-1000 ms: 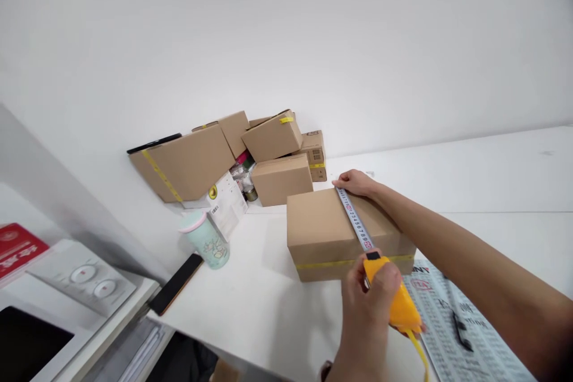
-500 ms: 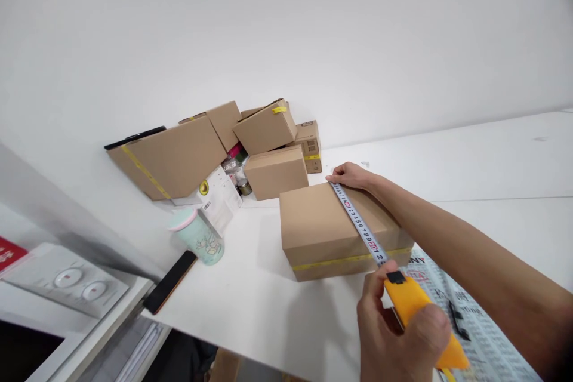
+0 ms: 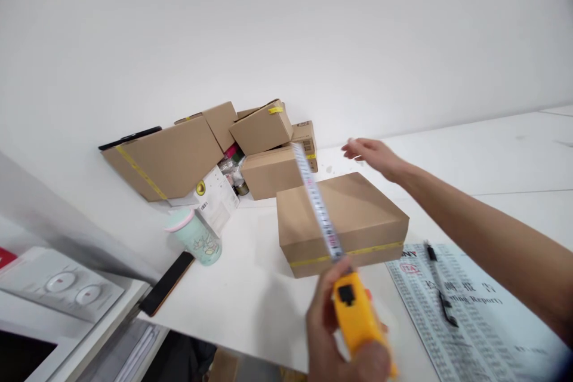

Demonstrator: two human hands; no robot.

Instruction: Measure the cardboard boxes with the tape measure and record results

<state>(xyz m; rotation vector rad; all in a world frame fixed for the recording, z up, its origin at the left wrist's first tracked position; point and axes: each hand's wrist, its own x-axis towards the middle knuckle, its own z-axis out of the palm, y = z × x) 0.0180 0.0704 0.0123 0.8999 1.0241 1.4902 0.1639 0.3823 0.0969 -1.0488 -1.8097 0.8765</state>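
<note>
My left hand (image 3: 331,334) is closed around a yellow tape measure (image 3: 360,316) at the lower middle. Its metal blade (image 3: 317,203) sticks out and slants up to the left, in front of a closed cardboard box (image 3: 353,203) with yellow tape along its side. The blade looks blurred, and its far tip is free. Beyond the box, my right hand (image 3: 371,154) hovers over the white table with nothing in it, its fingers loosely extended.
More cardboard boxes (image 3: 170,155) are piled against the wall at the left. A mint-green tumbler (image 3: 199,242) and a black bar-shaped object (image 3: 168,283) are near the table's left edge. At right, a pen (image 3: 439,280) lies on a printed report (image 3: 483,316).
My right hand has let go of the blade's end and moved slightly right and up. My left hand has swung the tape measure leftward, off the box.
</note>
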